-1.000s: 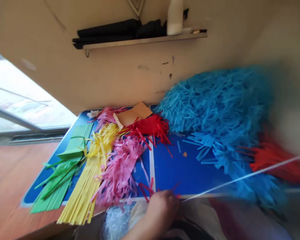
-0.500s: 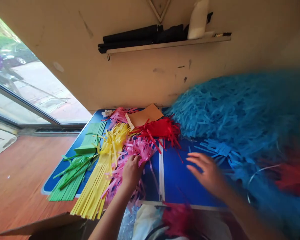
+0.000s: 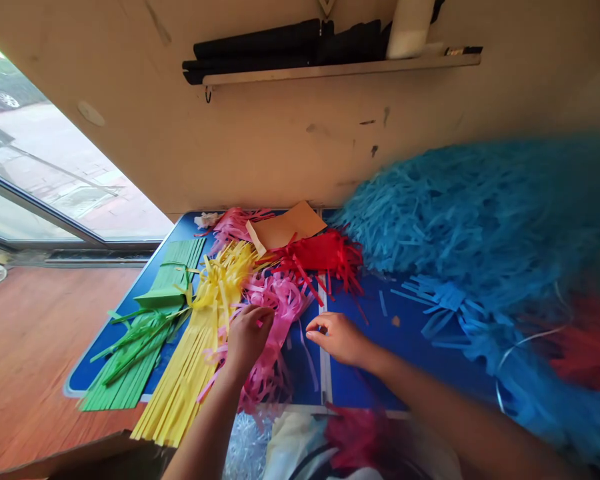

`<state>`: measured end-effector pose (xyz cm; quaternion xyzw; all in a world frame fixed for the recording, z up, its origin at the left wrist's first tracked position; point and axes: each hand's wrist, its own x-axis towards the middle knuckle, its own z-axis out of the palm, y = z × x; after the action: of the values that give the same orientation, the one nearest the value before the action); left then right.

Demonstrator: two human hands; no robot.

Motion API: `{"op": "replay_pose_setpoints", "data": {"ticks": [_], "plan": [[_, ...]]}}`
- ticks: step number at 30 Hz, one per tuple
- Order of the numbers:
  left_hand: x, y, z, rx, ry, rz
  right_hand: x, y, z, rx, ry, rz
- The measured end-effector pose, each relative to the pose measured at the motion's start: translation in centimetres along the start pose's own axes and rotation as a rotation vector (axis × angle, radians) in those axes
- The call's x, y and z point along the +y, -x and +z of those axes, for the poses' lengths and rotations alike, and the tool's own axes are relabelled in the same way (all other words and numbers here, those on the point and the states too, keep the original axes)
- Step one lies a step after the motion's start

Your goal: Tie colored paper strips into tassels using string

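the left hand [image 3: 249,337] is over the pink paper strips [image 3: 286,310], which lie in a tangled heap near the front edge of the blue desk [image 3: 405,307], just left of its pale seam. its fingers are bent inward with the thumb near them; i cannot tell whether a strip is pinched there. the right hand [image 3: 339,338] is over the seam, facing the left one, its fingers loosely curled and the thumb close to the forefinger. nothing shows in it, though a thin strip could be hidden.

the step in hand looks like sorting or straightening the pink heap. the next move seems to call for a light grip on a few strips, with both hands working together so the paper neither tears nor knots.

care is probably needed on the left, where the yellow strips [image 3: 177,373] lie right alongside, with the green strips [image 3: 120,379] beyond them. the red bundle [image 3: 325,257] lies behind the hands, and the big blue pile [image 3: 470,213] spreads to the right.
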<state>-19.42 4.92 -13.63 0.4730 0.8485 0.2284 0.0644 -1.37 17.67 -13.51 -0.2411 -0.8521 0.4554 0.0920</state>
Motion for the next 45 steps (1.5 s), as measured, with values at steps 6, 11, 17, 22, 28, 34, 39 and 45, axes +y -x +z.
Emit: {"op": "replay_pose_setpoints", "data": {"ticks": [6,11,17,22,28,34,39,45], "plan": [[1.6,1.8,1.7,-0.155,-0.129,0.063,0.2,-0.2,0.9,-0.04,-0.018,-0.007],[0.3,1.4,1.5,-0.281,-0.139,0.103,0.6,0.6,0.9,-0.069,-0.022,-0.006],[-1.6,-0.7,0.3,-0.367,-0.031,0.216,0.9,0.7,1.5,-0.091,-0.016,-0.015],[-2.2,-0.7,-0.1,-0.293,0.042,0.214,0.9,0.5,2.1,-0.046,-0.023,-0.032],[-3.5,0.1,0.7,-0.143,0.111,0.112,-0.2,-0.9,3.7,-0.09,-0.091,0.002],[-3.9,0.4,1.0,-0.042,0.17,0.078,-1.0,-2.7,6.1,-0.017,-0.036,0.054],[-3.7,0.5,0.8,-0.003,0.207,0.073,-1.4,-3.5,6.9,0.048,0.024,0.058],[-3.6,0.6,0.6,0.025,0.227,0.067,-1.1,-3.9,7.9,0.095,-0.039,0.081]]}}
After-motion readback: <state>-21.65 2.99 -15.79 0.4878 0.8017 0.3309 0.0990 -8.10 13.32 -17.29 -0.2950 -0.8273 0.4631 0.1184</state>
